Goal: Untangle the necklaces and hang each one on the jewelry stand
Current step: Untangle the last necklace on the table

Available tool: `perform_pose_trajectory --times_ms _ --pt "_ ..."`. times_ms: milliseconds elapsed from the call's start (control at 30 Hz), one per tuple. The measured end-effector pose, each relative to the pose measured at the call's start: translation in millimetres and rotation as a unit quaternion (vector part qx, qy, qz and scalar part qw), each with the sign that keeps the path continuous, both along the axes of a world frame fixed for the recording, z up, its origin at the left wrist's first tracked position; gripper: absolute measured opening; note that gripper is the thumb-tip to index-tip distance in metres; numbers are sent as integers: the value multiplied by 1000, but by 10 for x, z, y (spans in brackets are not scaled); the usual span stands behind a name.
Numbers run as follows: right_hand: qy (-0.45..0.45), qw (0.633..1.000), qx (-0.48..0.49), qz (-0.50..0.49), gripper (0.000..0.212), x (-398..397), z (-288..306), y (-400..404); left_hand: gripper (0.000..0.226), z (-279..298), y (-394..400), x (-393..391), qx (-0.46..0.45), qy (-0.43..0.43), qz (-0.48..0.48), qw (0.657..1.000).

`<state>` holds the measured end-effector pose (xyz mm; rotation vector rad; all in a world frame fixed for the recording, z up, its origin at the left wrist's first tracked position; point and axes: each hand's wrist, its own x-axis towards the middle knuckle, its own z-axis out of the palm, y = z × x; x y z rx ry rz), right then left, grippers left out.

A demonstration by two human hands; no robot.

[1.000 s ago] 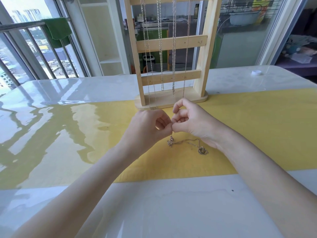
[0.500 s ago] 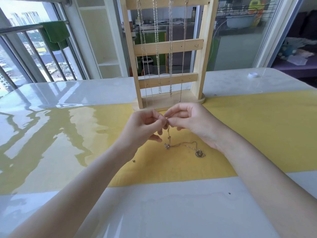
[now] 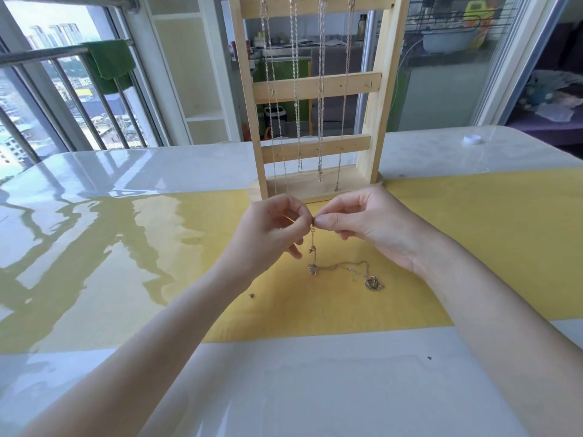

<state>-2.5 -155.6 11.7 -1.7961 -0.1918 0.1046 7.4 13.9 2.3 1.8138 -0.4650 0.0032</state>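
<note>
Since a moment ago I am seeing both hands raised off the yellow mat: the left hand and right hand are pinching the necklace top just before the jewelry stand, its tail trailing on the mat; four chains are hanging behind.

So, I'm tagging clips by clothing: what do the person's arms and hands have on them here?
Nothing shows on them. Both forearms are bare up to the picture's lower edge, with no sleeve or cuff in view. The left hand and the right hand carry no glove, and no ring, bracelet or watch can be seen on the fingers or wrists. The fingernails look short and unpainted.
</note>
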Motion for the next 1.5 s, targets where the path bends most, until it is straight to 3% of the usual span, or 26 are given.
perform_pose_trajectory --times_ms 267,400,500,1000,1200,1333,1500 --pt "11 999 36 11 6 9 -3 -7 23 6 12 -5 -11 30 -20 999" --pt "-55 997 16 -54 6 22 25 14 23 11 29 -14 -66 89 -14 994" --pt "-101 994 17 -36 14 9 78 58 23 23 31 -9 -71 100 0 993" --pt "-209 964 -160 -18 37 4 -15 193 14 23 -1 -5 -19 111 -5 994" --pt "-187 959 -213 28 40 -32 8 177 11 53 84 37 -12 104 -59 993" --pt "-158 962 -217 47 38 -45 3 192 22 52 80 53 21 64 -60 996" --pt "-135 957 -245 73 33 -74 19 199 28 30 83 50 68 76 -83 991"
